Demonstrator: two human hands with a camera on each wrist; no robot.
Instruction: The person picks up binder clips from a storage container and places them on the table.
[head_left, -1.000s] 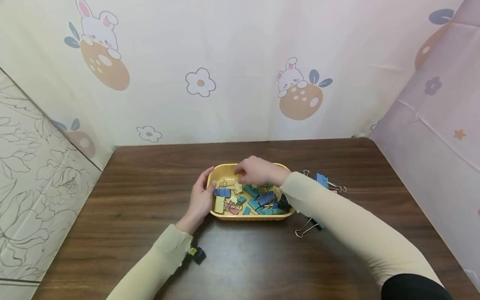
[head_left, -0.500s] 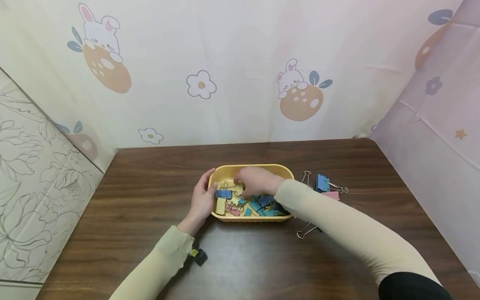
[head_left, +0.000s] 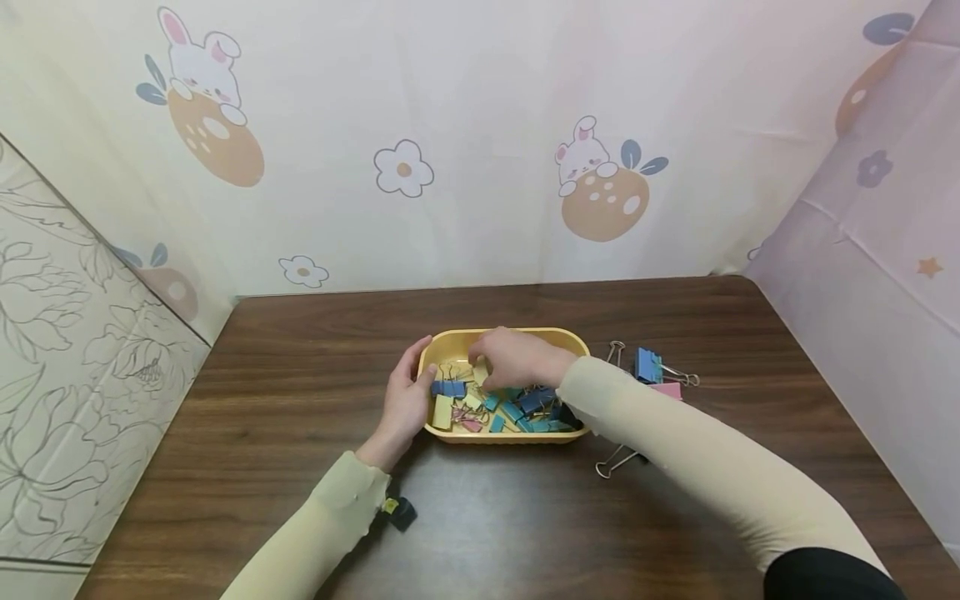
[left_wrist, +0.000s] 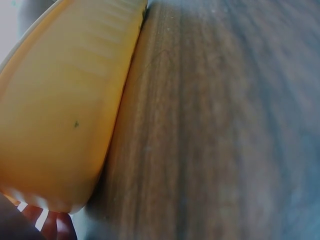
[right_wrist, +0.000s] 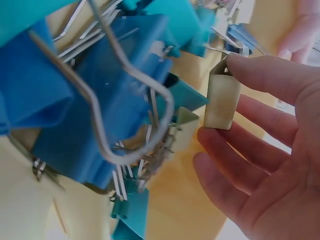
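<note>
A yellow tray (head_left: 510,439) full of binder clips stands mid-table. My left hand (head_left: 405,408) grips its left end, thumb at the rim and fingers around the outside; in the left wrist view the tray's outer wall (left_wrist: 65,110) hides most of that hand. Inside the tray, my right hand (head_left: 519,358) pinches a pale yellow binder clip (right_wrist: 222,102) between thumb and fingers. Beneath and around it lie blue binder clips (head_left: 536,400), teal ones (head_left: 513,412), pink ones (head_left: 470,425) and another yellow one (head_left: 442,412). The right forearm covers the tray's right end.
Right of the tray, larger binder clips lie on the brown table (head_left: 487,525): a blue one (head_left: 647,365), a pink one (head_left: 667,390) and one with wire handles (head_left: 615,462) partly under the right sleeve. A patterned curtain (head_left: 480,217) hangs behind the table.
My right hand has dipped lower among the clips, then risen slightly with the yellow binder clip between its fingers. The left hand keeps its grip on the tray.
</note>
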